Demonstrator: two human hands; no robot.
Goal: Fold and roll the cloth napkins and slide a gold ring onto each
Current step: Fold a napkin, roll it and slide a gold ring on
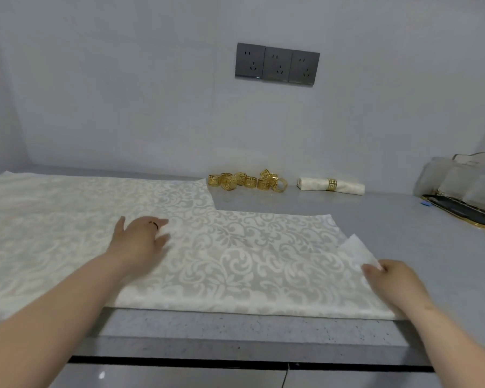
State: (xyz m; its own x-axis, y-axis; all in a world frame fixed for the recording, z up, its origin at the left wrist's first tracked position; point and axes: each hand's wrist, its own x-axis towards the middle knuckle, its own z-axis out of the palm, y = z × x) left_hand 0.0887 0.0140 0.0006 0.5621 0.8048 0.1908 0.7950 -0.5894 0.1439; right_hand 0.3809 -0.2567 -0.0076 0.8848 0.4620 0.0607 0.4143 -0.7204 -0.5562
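The left hand (pixel 140 239) lies flat-fingered on the napkin (pixel 249 261), and the right hand (pixel 389 278), pinching its raised corner (pixel 357 249), should fold squarely toward those flat fingers.

My left grip (pixel 140 239) lies flat on the patterned napkin (pixel 249 264) spread over the desk (pixel 403 219), and my right grip (pixel 389 278) is pinching its turned-up right corner. Pile of gold rings (pixel 247 182) back by the wall, with one rolled napkin (pixel 311 184), already ringed, just beside it.
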